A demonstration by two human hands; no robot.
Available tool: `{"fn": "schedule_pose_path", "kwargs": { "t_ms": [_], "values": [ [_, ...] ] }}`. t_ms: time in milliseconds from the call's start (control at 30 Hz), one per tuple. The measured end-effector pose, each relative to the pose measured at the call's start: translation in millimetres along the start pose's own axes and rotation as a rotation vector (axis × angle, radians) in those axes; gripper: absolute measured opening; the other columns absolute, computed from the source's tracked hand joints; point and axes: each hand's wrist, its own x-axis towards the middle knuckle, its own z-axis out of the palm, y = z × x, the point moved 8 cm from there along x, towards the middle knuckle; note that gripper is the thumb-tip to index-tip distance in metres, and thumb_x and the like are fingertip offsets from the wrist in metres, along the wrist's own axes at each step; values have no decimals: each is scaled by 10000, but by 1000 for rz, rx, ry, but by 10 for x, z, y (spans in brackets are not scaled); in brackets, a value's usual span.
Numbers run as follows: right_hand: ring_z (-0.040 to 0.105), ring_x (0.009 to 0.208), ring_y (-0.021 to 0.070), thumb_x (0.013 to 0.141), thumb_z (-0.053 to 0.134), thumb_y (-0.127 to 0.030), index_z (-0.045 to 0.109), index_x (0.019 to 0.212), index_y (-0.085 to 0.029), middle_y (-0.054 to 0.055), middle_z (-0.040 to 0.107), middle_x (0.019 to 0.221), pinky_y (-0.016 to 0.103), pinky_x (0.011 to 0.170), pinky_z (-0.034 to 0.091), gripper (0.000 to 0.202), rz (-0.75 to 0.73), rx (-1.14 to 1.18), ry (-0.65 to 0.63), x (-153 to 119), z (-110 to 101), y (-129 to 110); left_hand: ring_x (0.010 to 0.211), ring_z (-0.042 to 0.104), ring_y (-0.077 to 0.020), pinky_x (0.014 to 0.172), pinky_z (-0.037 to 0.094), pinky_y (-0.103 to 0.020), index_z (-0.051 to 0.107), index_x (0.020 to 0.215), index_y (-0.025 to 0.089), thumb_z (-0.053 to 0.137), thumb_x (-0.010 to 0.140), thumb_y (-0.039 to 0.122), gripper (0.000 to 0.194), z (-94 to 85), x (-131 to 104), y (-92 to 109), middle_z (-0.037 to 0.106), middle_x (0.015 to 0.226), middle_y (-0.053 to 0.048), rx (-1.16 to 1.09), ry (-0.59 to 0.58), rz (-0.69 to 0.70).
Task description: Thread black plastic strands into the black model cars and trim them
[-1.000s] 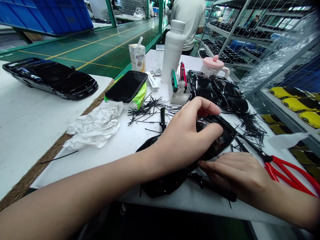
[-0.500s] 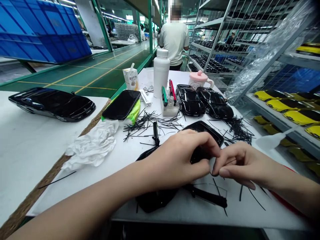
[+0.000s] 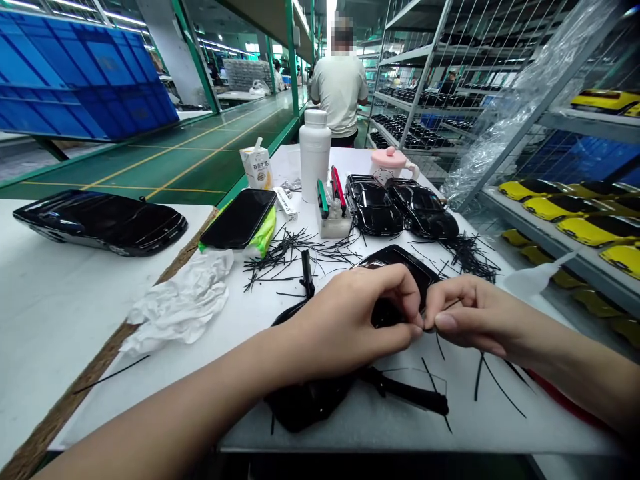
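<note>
My left hand point(image 3: 370, 307) is closed in a pinch above a black model car point(image 3: 310, 407), its thumb and fingertips brought together. What it grips is too small to make out. Close against it, my right hand point(image 3: 470, 313) pinches what looks like a thin black strip point(image 3: 441, 347). The fingertips of both hands almost meet. My left hand and forearm cover much of the car, whose long black side part point(image 3: 410, 392) sticks out towards the right and another narrow part point(image 3: 307, 273) stands up behind. A black car part point(image 3: 400, 257) shows beyond the fingers.
Loose black strips point(image 3: 280, 250) lie scattered. Behind are two black model cars point(image 3: 374, 207), a white bottle point(image 3: 315, 157), a pink-lidded mug point(image 3: 389, 163) and a phone point(image 3: 239, 219). Crumpled tissue point(image 3: 180, 303) and another black car point(image 3: 100, 220) lie left; racked yellow cars point(image 3: 590, 230) stand right.
My fingertips have drawn closer together, and the left thumb now reaches the right fingertips. The view has shifted slightly; the items on the table keep their places.
</note>
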Motion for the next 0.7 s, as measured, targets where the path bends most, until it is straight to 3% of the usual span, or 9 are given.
{"fn": "schedule_pose_path", "kwargs": {
  "t_ms": [300, 433, 500, 567, 633, 700],
  "values": [
    [172, 313, 22, 831, 754, -520, 672, 821, -165, -142, 326, 365, 224, 398, 92, 365, -16, -77, 32, 38, -9, 16, 810, 637, -147, 779, 454, -266, 398, 740, 225, 635, 887, 179, 283, 17, -12, -40, 730, 884, -3, 8, -25, -56],
    [299, 353, 45, 851, 738, -526, 694, 843, -166, -99, 421, 405, 212, 410, 216, 363, -64, -188, 30, -28, 23, -232, 804, 597, -135, 810, 424, -257, 361, 702, 220, 643, 874, 147, 339, 7, -20, -27, 724, 864, 18, 54, -14, -39],
    [459, 441, 90, 880, 716, -503, 717, 938, -188, -51, 539, 499, 226, 464, 332, 320, -130, -398, 105, -184, -75, -452, 806, 585, -134, 817, 414, -258, 347, 701, 221, 632, 864, 124, 342, 2, -25, -43, 717, 852, 30, 63, -9, -48],
    [591, 581, 149, 926, 651, -497, 716, 1067, -240, -5, 647, 651, 263, 548, 421, 300, -176, -824, 291, -430, -292, -628, 806, 578, -141, 800, 410, -264, 339, 706, 225, 608, 855, 111, 328, -5, -27, -65, 703, 836, 35, 62, 3, -59],
    [648, 657, 198, 944, 590, -525, 708, 1111, -278, 30, 706, 779, 301, 576, 454, 321, -118, -1278, 508, -708, -557, -648, 801, 567, -149, 780, 406, -272, 337, 705, 228, 590, 851, 112, 314, -20, -25, -73, 679, 819, 33, 67, 33, -59],
    [683, 682, 243, 910, 602, -535, 723, 1069, -265, 64, 738, 831, 322, 559, 471, 335, -26, -1452, 649, -950, -798, -497, 801, 553, -156, 765, 398, -279, 345, 698, 227, 577, 850, 116, 298, -25, -21, -73, 649, 808, 27, 81, 58, -54]
  ]
}}
